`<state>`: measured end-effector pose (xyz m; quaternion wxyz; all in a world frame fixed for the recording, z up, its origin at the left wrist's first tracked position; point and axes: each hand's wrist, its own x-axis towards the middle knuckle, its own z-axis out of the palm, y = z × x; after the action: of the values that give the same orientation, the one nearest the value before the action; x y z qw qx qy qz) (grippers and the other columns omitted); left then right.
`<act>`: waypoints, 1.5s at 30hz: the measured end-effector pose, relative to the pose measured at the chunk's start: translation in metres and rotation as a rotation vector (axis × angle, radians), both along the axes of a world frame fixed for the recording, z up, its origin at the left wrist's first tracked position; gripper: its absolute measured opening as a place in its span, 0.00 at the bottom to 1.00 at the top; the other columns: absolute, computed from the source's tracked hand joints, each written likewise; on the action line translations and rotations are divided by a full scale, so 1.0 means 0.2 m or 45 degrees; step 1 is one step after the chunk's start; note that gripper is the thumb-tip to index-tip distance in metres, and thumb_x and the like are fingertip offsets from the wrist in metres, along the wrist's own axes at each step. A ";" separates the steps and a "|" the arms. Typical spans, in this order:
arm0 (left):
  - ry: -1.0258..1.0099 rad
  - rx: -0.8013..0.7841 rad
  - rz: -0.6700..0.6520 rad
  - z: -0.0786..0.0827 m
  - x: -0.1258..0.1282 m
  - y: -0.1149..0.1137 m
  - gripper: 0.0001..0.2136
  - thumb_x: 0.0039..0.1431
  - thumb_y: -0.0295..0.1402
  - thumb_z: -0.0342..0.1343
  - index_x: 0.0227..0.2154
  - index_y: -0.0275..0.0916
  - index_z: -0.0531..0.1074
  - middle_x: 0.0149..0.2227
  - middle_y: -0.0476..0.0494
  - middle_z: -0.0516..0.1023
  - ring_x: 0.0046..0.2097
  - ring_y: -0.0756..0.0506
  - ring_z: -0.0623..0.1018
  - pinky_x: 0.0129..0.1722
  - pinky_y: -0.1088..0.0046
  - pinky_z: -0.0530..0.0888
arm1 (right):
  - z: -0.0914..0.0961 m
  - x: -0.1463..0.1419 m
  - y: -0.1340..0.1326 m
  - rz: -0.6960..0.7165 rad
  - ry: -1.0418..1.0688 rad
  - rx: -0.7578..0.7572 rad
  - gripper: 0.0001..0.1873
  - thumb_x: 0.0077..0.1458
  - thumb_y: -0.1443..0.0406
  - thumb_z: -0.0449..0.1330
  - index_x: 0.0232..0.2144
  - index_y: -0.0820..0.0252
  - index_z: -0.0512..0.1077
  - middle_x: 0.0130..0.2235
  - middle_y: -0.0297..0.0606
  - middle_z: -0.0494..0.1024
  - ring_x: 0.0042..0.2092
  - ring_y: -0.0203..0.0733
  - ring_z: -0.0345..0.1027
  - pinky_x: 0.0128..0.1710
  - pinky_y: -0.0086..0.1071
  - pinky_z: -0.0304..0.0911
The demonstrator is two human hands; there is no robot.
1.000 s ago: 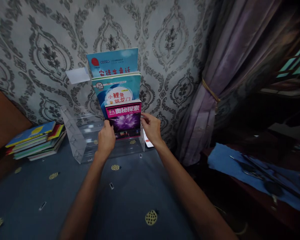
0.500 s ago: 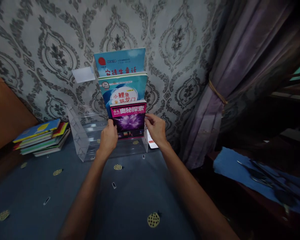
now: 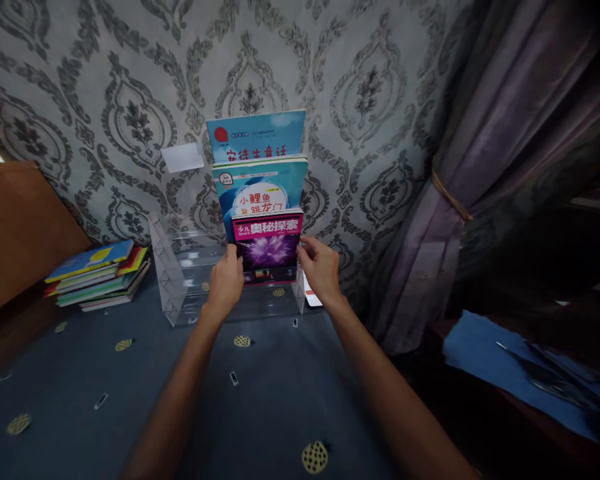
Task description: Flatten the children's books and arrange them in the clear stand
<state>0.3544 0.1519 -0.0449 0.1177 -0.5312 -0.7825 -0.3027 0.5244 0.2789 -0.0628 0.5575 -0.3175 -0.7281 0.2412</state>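
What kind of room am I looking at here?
Probably a room in a home, perhaps a study corner: patterned wallpaper, a tied-back curtain, and a table covered in a pineapple-print cloth, with a stack of thin books on it.

the left hand (image 3: 226, 281) and right hand (image 3: 322, 268) were bare. the left forearm (image 3: 186, 383) and right forearm (image 3: 387, 383), likewise uncovered, were slender and tapered smoothly toward narrow wrists (image 3: 336, 303).
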 end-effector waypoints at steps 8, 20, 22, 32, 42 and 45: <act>0.014 -0.030 0.019 0.01 0.00 -0.01 0.07 0.70 0.28 0.44 0.46 0.38 0.65 0.43 0.35 0.80 0.45 0.40 0.81 0.42 0.66 0.72 | 0.01 0.01 0.00 -0.013 -0.033 0.000 0.18 0.57 0.62 0.56 0.45 0.60 0.81 0.29 0.37 0.81 0.30 0.44 0.73 0.33 0.34 0.65; 0.021 -0.010 0.040 0.05 0.02 -0.06 0.11 0.69 0.30 0.47 0.51 0.37 0.65 0.49 0.34 0.80 0.49 0.36 0.81 0.47 0.61 0.75 | 0.05 0.04 0.00 -0.043 -0.027 -0.038 0.19 0.57 0.59 0.56 0.42 0.63 0.81 0.27 0.38 0.80 0.28 0.42 0.72 0.32 0.33 0.65; 0.029 -0.026 0.040 0.06 0.02 -0.06 0.11 0.70 0.31 0.46 0.52 0.37 0.64 0.49 0.33 0.80 0.49 0.36 0.81 0.47 0.60 0.75 | 0.06 0.05 -0.01 -0.066 -0.028 -0.016 0.19 0.56 0.62 0.55 0.42 0.63 0.81 0.28 0.39 0.81 0.29 0.42 0.72 0.33 0.33 0.65; 0.056 -0.105 0.028 0.07 0.02 -0.08 0.12 0.69 0.32 0.44 0.51 0.36 0.64 0.45 0.33 0.80 0.48 0.34 0.81 0.47 0.56 0.76 | 0.09 0.09 0.01 -0.040 0.041 -0.041 0.20 0.52 0.63 0.53 0.40 0.63 0.81 0.27 0.37 0.79 0.29 0.42 0.72 0.32 0.34 0.67; 0.015 -0.103 -0.061 0.07 0.02 -0.10 0.16 0.68 0.31 0.45 0.56 0.35 0.62 0.45 0.33 0.79 0.49 0.35 0.80 0.50 0.56 0.75 | 0.26 0.12 -0.11 -0.046 0.316 0.091 0.15 0.59 0.60 0.55 0.37 0.61 0.79 0.26 0.33 0.76 0.26 0.37 0.68 0.28 0.31 0.65; -0.016 -0.106 -0.069 0.07 0.01 -0.10 0.16 0.68 0.31 0.46 0.56 0.35 0.62 0.44 0.32 0.78 0.49 0.35 0.80 0.50 0.56 0.75 | 0.36 0.17 -0.25 0.132 0.268 0.218 0.14 0.62 0.60 0.55 0.37 0.59 0.79 0.27 0.32 0.76 0.27 0.36 0.69 0.28 0.30 0.65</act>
<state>0.3568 0.1319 -0.0315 0.0823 -0.5546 -0.7805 -0.2765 0.5575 0.2283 0.0094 0.6428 -0.2035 -0.6989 0.2387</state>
